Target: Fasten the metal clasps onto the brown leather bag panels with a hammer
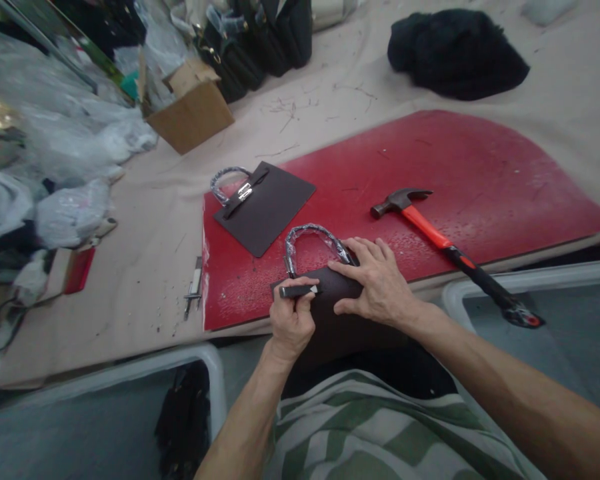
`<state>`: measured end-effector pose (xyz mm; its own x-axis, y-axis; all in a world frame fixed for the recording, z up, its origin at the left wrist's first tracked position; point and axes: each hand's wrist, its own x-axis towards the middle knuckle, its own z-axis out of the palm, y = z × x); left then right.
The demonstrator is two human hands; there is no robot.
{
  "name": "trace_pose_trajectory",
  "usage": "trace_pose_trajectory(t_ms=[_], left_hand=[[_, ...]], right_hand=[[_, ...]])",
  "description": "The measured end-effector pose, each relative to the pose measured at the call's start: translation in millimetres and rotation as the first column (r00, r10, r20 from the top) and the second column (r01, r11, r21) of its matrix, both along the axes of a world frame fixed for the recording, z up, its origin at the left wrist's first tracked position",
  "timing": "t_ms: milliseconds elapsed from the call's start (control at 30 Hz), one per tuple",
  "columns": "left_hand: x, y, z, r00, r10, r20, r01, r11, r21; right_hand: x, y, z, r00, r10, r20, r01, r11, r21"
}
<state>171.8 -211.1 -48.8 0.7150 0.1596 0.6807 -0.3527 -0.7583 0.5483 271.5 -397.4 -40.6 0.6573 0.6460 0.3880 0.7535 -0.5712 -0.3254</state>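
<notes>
In front of me lies a dark brown bag panel (337,293), partly over the near edge of the red board. Its plastic-wrapped handle (310,229) arches up beyond it. My left hand (293,323) pinches a short black strip (299,291) with a pale pointed mark at its right end, at the panel's left side. My right hand (377,283) rests flat on the panel's right side near the handle's end, its fingers spread. A second brown bag panel (275,207), with a wrapped handle and a metal clasp, lies farther left on the board.
A claw hammer (425,223) with an orange-and-black handle lies across the red board (470,167), its grip end past the edge. Small metal tools (193,290) sit left of the board. Beyond are a cardboard box (190,120) and black cloth (455,53). Grey bins (213,373) flank me.
</notes>
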Motion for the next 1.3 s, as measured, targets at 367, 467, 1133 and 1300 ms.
trace_pose_trajectory(t_ms=[367,467,1133,1300], left_hand=[[8,-6,-3.2,0.995,-0.06,0.074,0.055,0.996,0.066],[9,-4,-3.0,0.994,-0.072,0.077,0.064,0.993,0.101],[11,-4,-6.0,0.997,-0.073,0.02,0.072,0.996,0.042],[12,-6,-7.2,0.999,-0.052,0.01,0.051,0.998,0.031]], right_hand=[[1,0,-1.4,1.0,0.006,-0.002,-0.006,1.0,0.002],[2,-1,-2.4,1.0,0.014,0.003,-0.014,1.0,0.006],[44,-114,19.3,0.908,-0.418,0.044,0.419,0.907,-0.041],[41,-97,31.6,0.776,-0.344,-0.529,0.497,0.85,0.177]])
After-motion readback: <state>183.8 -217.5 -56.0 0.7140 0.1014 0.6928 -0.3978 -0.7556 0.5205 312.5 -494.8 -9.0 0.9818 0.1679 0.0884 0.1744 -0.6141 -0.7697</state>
